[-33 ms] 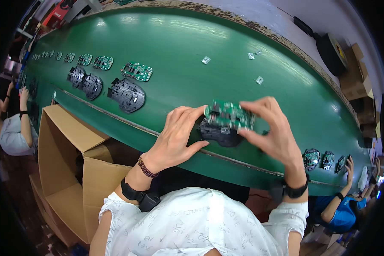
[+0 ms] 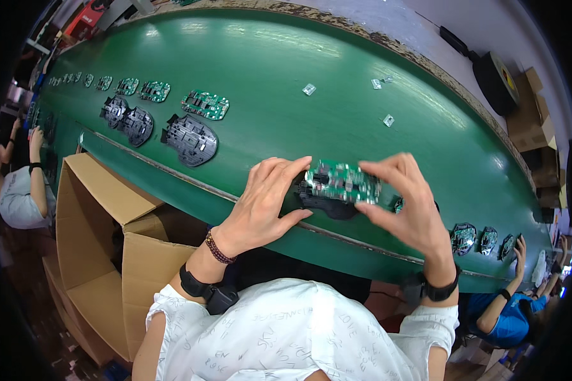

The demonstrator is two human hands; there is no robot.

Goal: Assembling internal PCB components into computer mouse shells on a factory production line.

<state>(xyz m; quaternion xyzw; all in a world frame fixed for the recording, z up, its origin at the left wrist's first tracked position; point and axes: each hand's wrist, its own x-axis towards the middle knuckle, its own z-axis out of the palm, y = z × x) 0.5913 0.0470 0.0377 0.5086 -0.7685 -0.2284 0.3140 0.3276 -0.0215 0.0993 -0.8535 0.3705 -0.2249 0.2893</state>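
My right hand (image 2: 408, 203) pinches a green circuit board (image 2: 342, 182) by its right end, thumb at the near edge and fingers at the far edge. Under the board lies a black plastic shell (image 2: 332, 207), largely covered by it; whether the two touch I cannot tell. My left hand (image 2: 260, 197) spans the left end of that shell, fingertips at its far corner and thumb at its near side. Part of another board (image 2: 399, 204) shows behind my right hand. To the left lie an empty black shell (image 2: 190, 141) and a loose circuit board (image 2: 205, 105).
More boards (image 2: 154, 91) and shells (image 2: 133, 124) line the green bench. Small clear pieces (image 2: 309, 89) are scattered farther back. Shells with boards (image 2: 464, 238) lie at right, near another person's hand (image 2: 520, 254). An open cardboard box (image 2: 152, 279) stands before the bench at left.
My right hand has brought the circuit board slightly nearer to me, over more of the shell. My left hand stays in place.
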